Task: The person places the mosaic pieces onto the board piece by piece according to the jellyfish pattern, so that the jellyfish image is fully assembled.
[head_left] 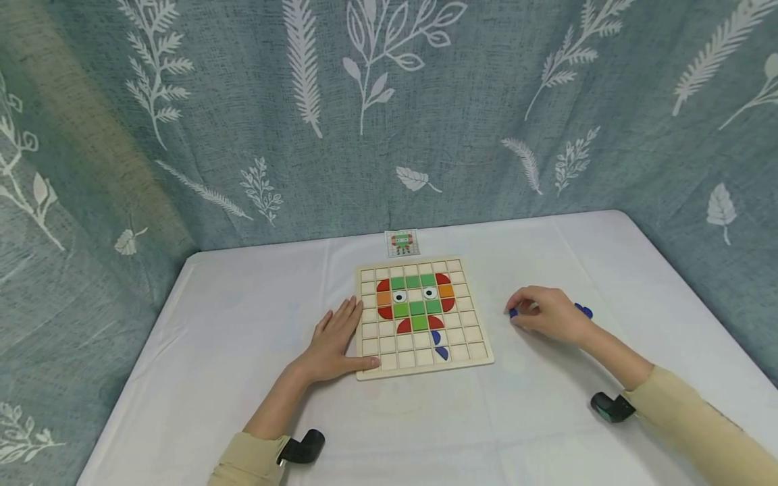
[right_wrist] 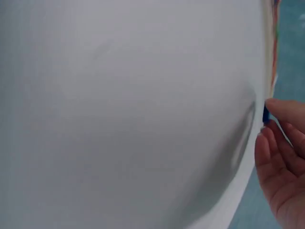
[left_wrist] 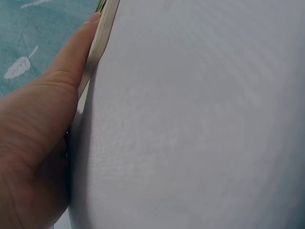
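A wooden grid board [head_left: 468, 334] lies on the table, with red, green and orange pieces and two eye pieces set in its squares. Lower on it are two blue pieces [head_left: 442, 353] with a curved edge. My left hand [head_left: 331, 342] rests at the board's left side, fingers spread along the edge and thumb over the lower left corner; the left wrist view shows the thumb [left_wrist: 71, 59] against the wooden rim. Right of the board, my right hand [head_left: 547, 314] pinches a small blue piece [right_wrist: 266, 113] between thumb and fingertips.
Several more blue pieces [head_left: 583, 310] lie on the white tablecloth [head_left: 243, 317], just beyond the right hand. A small picture card [head_left: 402, 243] with a similar coloured figure lies behind the board. A patterned blue-green curtain [head_left: 304, 169] hangs behind the table.
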The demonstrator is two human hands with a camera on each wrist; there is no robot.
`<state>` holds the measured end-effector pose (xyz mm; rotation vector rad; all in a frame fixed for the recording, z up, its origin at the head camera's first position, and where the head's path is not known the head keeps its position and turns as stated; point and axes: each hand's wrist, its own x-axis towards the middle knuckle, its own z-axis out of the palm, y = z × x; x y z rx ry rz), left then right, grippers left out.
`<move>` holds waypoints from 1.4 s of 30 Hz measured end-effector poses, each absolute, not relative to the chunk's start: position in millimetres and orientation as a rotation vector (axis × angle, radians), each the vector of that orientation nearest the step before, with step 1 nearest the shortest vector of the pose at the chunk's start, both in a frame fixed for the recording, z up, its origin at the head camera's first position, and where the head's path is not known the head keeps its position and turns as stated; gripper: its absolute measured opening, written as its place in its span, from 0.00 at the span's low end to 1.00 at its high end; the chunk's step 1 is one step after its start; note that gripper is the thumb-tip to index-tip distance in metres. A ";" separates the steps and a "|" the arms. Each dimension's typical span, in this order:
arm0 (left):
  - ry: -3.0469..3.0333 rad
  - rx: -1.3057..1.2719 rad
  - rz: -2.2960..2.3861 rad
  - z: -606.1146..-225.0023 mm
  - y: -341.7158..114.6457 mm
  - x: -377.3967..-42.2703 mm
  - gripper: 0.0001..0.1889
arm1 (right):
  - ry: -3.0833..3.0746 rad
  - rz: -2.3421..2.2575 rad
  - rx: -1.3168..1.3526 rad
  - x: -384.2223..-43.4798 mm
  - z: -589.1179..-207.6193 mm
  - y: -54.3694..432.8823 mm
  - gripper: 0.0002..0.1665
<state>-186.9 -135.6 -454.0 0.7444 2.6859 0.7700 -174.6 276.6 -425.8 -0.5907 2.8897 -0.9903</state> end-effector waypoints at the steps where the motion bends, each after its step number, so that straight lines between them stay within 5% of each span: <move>1: 2.685 0.742 0.769 -454.3 -135.7 -187.1 0.58 | 2.861 -1.020 -0.607 -175.4 -425.0 268.5 0.11; 12: 2.676 0.759 0.778 -455.8 -133.8 -189.7 0.57 | 2.516 -1.104 -0.927 -182.9 -423.4 167.7 0.09; 26: 2.676 0.747 0.756 -455.1 -134.8 -190.2 0.58 | 2.572 -1.004 -0.995 -183.3 -425.0 152.9 0.08; 32: 2.674 0.734 0.759 -454.5 -136.8 -189.2 0.58 | 2.662 -1.067 -0.873 -178.8 -419.2 179.9 0.05; 42: 2.679 0.745 0.772 -454.6 -135.9 -189.3 0.58 | 3.028 -0.821 -0.333 -144.5 -412.6 305.3 0.07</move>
